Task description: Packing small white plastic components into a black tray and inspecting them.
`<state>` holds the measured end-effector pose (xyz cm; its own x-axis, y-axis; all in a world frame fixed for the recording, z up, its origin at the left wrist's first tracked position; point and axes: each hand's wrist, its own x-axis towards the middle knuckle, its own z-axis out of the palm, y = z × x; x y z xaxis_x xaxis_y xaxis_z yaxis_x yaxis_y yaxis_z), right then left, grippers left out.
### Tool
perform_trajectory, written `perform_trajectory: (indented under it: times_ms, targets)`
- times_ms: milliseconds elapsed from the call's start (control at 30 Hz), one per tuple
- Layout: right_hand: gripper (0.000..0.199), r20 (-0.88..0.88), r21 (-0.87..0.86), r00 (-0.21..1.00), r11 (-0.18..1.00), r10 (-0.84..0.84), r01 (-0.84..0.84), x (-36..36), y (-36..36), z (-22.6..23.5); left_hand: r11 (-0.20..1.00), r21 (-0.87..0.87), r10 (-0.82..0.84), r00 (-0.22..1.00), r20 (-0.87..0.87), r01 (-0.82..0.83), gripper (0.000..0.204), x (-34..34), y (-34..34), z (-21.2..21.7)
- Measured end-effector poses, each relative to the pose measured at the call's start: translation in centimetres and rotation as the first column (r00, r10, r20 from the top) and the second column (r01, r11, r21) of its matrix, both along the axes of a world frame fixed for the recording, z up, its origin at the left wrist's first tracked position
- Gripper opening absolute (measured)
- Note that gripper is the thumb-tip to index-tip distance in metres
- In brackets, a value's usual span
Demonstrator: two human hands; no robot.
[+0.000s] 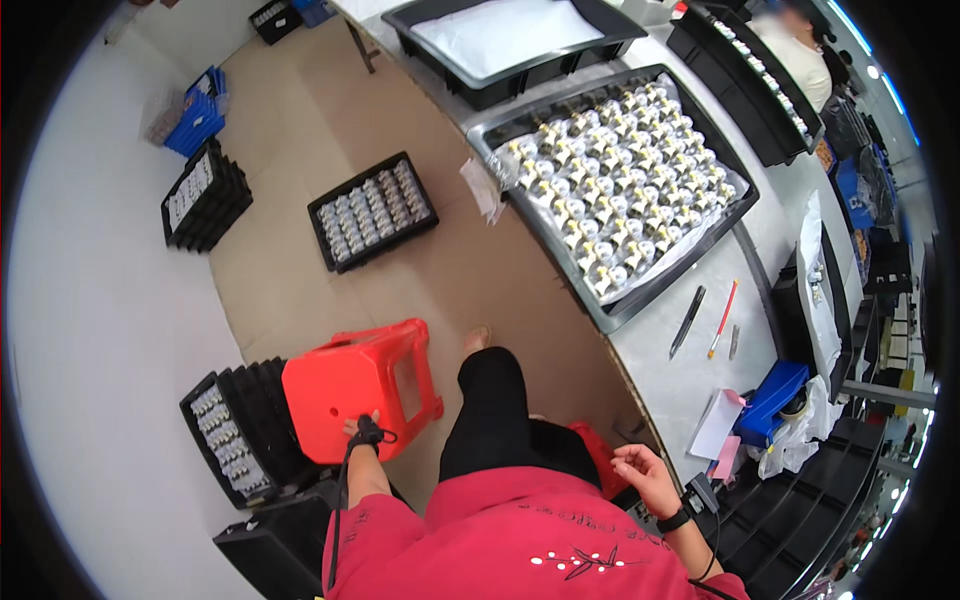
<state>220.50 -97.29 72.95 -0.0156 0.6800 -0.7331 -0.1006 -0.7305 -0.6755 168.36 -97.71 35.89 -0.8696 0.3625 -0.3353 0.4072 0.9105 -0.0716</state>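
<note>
My left hand point(363, 431), with a black strap around it, touches the seat of a red plastic stool point(318, 385) at my left. Its fingers lie apart on the seat near the edge. My right hand point(647, 482), a black band at its wrist, hovers beside the near edge of the metal table point(650, 345). Its fingers are loosely bent and apart, with nothing visible in them. Farther along the table stands a large black tray point(607, 318) with rows of small silver and yellow metal parts point(625, 180).
A black pen point(687, 322), a red brush point(723, 318) and a blue box point(775, 402) lie on the table. Another black tray point(373, 250) of parts sits on the floor. Stacked trays point(265, 420) stand beside the stool. A person point(800, 60) is at the far right.
</note>
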Motion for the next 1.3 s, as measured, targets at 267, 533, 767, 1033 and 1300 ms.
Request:
perform_trajectory:
  times_ms: [267,533,767,1033,1300]
  targets:
    - [0.032,-0.083,0.048,0.995,0.997,0.061,-0.057,-0.3,11.2,4.7,0.793,-0.099,-0.569,0.789,0.23,0.601,0.047,0.2,13.5,1.1]
    - [0.049,-0.059,0.177,0.937,0.927,0.344,-0.329,-1.7,26.6,8.8,0.848,0.048,-0.516,0.801,0.304,0.528,0.045,-0.4,28.1,2.1]
    - [0.049,-0.026,0.242,0.981,0.953,0.193,-0.181,-0.1,28.9,11.8,0.821,0.216,-0.571,0.756,0.32,0.529,0.043,3.0,40.1,7.8]
    - [0.049,-0.109,0.283,0.993,0.956,-0.051,0.08,1.8,26.4,11.5,0.752,0.343,-0.657,0.676,0.334,0.562,0.041,6.5,48.3,12.5]
    - [0.047,-0.134,0.279,0.99,0.96,0.037,0.002,2.0,27.5,9.8,0.761,0.426,-0.647,0.617,0.448,0.489,0.04,9.3,48.4,12.4]
